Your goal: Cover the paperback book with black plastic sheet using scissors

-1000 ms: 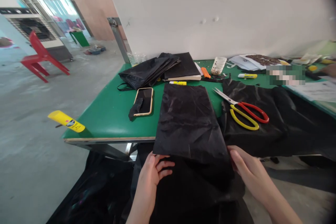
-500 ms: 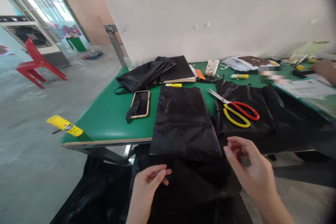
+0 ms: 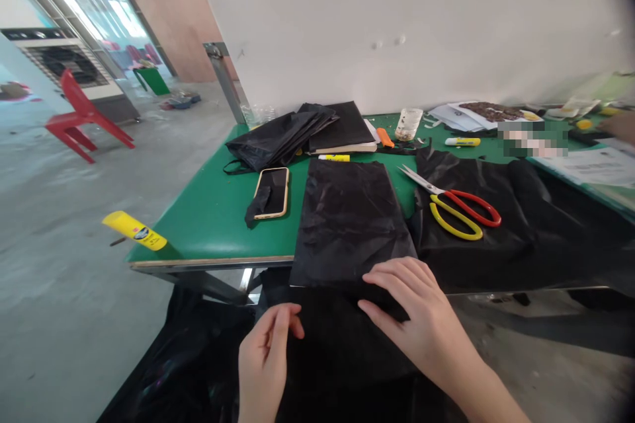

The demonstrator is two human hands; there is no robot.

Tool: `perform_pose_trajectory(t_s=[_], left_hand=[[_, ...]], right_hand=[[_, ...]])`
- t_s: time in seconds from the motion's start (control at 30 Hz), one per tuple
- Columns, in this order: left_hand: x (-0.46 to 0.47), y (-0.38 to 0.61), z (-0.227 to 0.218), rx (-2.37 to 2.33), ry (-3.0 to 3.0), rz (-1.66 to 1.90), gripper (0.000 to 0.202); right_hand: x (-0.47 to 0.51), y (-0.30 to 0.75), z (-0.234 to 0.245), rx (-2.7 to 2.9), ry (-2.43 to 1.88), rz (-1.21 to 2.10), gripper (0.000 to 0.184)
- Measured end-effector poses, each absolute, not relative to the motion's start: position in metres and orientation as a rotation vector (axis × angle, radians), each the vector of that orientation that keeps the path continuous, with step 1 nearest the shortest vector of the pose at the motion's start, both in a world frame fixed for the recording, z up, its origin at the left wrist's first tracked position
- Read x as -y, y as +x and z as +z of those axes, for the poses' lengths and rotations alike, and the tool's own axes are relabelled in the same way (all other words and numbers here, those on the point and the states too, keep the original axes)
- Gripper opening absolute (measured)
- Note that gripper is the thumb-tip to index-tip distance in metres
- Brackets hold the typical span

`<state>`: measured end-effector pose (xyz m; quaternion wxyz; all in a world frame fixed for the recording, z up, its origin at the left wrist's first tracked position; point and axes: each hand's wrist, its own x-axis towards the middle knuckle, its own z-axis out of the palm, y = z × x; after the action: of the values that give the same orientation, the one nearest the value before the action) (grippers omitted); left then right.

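Observation:
A folded piece of black fabric [image 3: 347,218] lies on the green table [image 3: 213,218], its near end hanging over the table's front edge. My right hand [image 3: 411,317] rests on that near end with its fingers stretched out flat. My left hand [image 3: 265,357] is just left of the hanging fabric, fingers curled together against the cloth's edge; what it pinches is hidden. More black fabric [image 3: 198,370] spreads below, over my lap.
Red-and-yellow scissors [image 3: 456,208] lie on another black cloth [image 3: 520,225] at the right. A phone [image 3: 272,192], a stack of black fabric [image 3: 278,135], a notebook [image 3: 347,129], glue sticks [image 3: 462,141], a cup [image 3: 409,123] and papers lie further back. A white board [image 3: 421,33] walls the table's rear.
My right hand moved left from the fabric's right corner and now lies flat on its near end. My left hand dropped slightly and curled its fingers at the cloth's left edge.

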<state>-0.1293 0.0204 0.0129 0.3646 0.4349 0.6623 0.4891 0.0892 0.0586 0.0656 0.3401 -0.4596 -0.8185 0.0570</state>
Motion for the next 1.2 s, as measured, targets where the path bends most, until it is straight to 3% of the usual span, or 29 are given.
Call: perform_pose_trajectory(t_s=[0.2, 0.43, 0.63, 0.87, 0.93, 1.03, 1.2], left_hand=[[-0.024, -0.137, 0.011, -1.641, 1.211, 1.230, 0.046], [-0.023, -0.132, 0.025, -1.576, 1.203, 1.202, 0.047], [-0.030, -0.116, 0.048, -1.131, 1.005, 1.194, 0.055], [-0.039, -0.100, 0.054, -1.120, 1.001, 1.216, 0.052], [-0.038, -0.100, 0.054, -1.137, 0.998, 1.236, 0.052], [-0.034, -0.103, 0.052, -1.188, 0.991, 1.296, 0.047], [-0.028, -0.114, 0.037, -1.301, 1.004, 1.324, 0.033]], right_hand=[[-0.065, 0.070, 0.071, 2.224, -1.239, 0.149, 0.024], [-0.069, 0.046, 0.076, 2.330, -1.264, 0.124, 0.030], [-0.074, 0.033, 0.073, 2.270, -1.342, 0.071, 0.039], [-0.082, 0.020, 0.069, 2.291, -1.418, 0.059, 0.012], [-0.084, 0.017, 0.070, 2.263, -1.443, 0.074, 0.014], [-0.085, 0.020, 0.076, 2.127, -1.461, 0.165, 0.023], [-0.084, 0.049, 0.094, 1.528, -1.352, 0.584, 0.034]])
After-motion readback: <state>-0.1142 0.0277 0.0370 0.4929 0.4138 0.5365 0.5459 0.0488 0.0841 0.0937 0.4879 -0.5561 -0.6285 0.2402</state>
